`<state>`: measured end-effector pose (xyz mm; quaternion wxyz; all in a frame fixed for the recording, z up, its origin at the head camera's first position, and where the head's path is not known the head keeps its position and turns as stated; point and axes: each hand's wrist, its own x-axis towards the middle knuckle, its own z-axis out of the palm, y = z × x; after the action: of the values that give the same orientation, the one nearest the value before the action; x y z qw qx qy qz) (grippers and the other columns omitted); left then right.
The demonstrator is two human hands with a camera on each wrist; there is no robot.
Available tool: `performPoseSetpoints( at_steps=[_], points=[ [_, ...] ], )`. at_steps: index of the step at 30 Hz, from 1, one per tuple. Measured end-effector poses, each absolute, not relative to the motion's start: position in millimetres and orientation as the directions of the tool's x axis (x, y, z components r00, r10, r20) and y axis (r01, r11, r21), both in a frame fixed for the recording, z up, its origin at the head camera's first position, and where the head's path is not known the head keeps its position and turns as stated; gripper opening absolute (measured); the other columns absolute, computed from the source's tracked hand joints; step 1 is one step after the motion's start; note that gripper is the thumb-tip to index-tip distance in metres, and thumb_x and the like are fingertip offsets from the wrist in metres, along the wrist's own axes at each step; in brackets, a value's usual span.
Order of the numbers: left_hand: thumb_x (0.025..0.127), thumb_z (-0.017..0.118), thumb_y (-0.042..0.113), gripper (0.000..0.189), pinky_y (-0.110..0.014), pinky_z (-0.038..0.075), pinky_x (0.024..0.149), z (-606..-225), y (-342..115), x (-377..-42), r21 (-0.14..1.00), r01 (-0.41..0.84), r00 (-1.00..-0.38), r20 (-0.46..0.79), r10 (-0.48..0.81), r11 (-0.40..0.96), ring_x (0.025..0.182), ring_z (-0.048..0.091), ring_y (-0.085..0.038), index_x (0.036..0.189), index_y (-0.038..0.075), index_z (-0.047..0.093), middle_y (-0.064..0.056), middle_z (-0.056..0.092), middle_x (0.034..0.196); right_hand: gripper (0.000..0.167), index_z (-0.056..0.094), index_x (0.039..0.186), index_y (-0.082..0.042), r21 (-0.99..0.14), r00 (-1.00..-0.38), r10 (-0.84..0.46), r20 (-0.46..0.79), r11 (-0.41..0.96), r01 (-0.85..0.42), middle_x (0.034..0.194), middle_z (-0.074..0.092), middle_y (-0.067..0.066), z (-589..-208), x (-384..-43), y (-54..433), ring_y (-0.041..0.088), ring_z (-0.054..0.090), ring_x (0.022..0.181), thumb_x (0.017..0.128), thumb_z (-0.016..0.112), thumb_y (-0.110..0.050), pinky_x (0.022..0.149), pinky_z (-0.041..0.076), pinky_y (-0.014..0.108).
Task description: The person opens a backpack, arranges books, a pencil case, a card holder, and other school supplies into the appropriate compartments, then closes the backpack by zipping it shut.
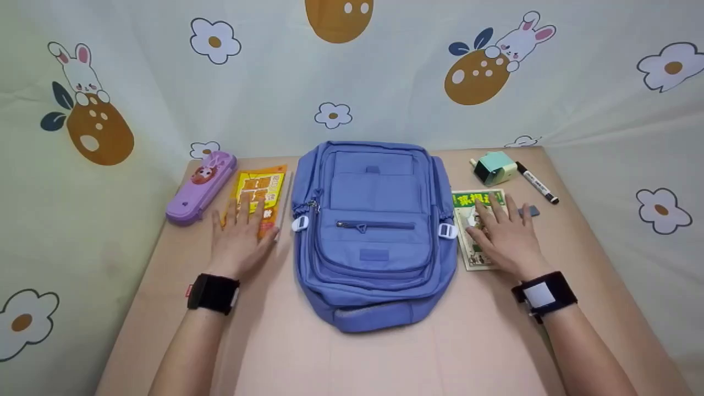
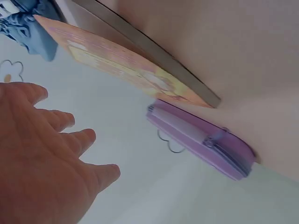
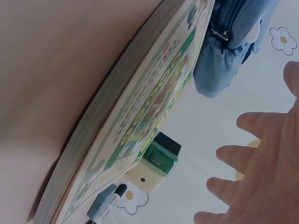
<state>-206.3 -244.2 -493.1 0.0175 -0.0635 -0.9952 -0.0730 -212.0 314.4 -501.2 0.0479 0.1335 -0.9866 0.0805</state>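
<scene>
A blue backpack (image 1: 374, 192) lies front side up in the middle of the table, its pocket zippers closed. My left hand (image 1: 239, 236), fingers spread, hovers over an orange and yellow book (image 1: 264, 184) left of the bag; the left wrist view shows a gap between this hand (image 2: 42, 154) and the book (image 2: 126, 65). On the other side, my right hand (image 1: 506, 236) is spread above a green and cream book (image 1: 473, 258), partly hiding it. In the right wrist view that hand (image 3: 261, 172) is apart from the thick book (image 3: 140, 107). Neither hand holds anything.
A purple pencil case (image 1: 201, 190) lies at the far left. Toward the back right are a green and cream pencil sharpener (image 1: 495, 168), a white marker (image 1: 538, 182) with black ends and a small grey-blue block (image 1: 529, 211). A patterned curtain (image 1: 385, 71) surrounds the table's back and sides.
</scene>
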Motion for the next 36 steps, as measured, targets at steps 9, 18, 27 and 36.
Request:
performPoseSetpoints(
  at_steps=[9, 18, 27, 36],
  points=[
    [0.104, 0.040, 0.059, 0.078, -0.061, -0.013, 0.118, -484, -191, -195, 0.172, 0.290, -0.957, 0.054, 0.285, 0.941, 0.154, -0.006, -0.038, 0.165, 0.017, 0.015, -0.016, -0.001, 0.169, 0.069, 0.037, 0.158, -0.008, -0.168, -0.905, -0.394, 0.163, 0.893, -0.419, 0.163, 0.025, 0.025, -503, -209, 294, 0.050, 0.012, 0.151, 0.106, 0.044, -0.053, 0.120, 0.002, 0.065],
    [0.102, 0.040, 0.064, 0.079, -0.059, 0.007, 0.122, -475, -127, -163, 0.209, 0.557, -0.822, 0.000, 0.569, 0.804, 0.154, 0.012, -0.040, 0.163, 0.015, 0.025, -0.017, 0.015, 0.168, 0.073, 0.039, 0.158, -0.010, -0.142, -0.887, -0.443, 0.132, 0.877, -0.459, 0.163, 0.031, 0.020, -514, -207, 281, 0.047, 0.014, 0.151, 0.103, 0.046, -0.059, 0.120, 0.007, 0.064],
    [0.098, 0.041, 0.072, 0.076, -0.059, 0.010, 0.122, -481, -96, -145, 0.231, 0.661, -0.702, -0.144, 0.697, 0.713, 0.152, 0.023, -0.036, 0.160, 0.028, 0.037, -0.015, 0.030, 0.164, 0.073, 0.035, 0.158, -0.007, -0.148, -0.894, -0.441, 0.086, 0.881, -0.449, 0.161, 0.031, 0.023, -516, -205, 273, 0.050, 0.018, 0.150, 0.104, 0.048, -0.054, 0.119, 0.013, 0.064],
    [0.109, 0.042, 0.042, 0.047, -0.061, 0.026, 0.117, -479, -87, -151, 0.196, 0.683, -0.691, -0.138, 0.710, 0.703, 0.146, 0.036, -0.040, 0.155, 0.030, 0.046, -0.019, 0.041, 0.157, 0.076, 0.034, 0.158, -0.004, -0.178, -0.902, -0.431, 0.040, 0.885, -0.431, 0.161, 0.029, 0.026, -509, -206, 270, 0.051, 0.019, 0.148, 0.102, 0.055, -0.051, 0.117, 0.020, 0.066]
  ],
)
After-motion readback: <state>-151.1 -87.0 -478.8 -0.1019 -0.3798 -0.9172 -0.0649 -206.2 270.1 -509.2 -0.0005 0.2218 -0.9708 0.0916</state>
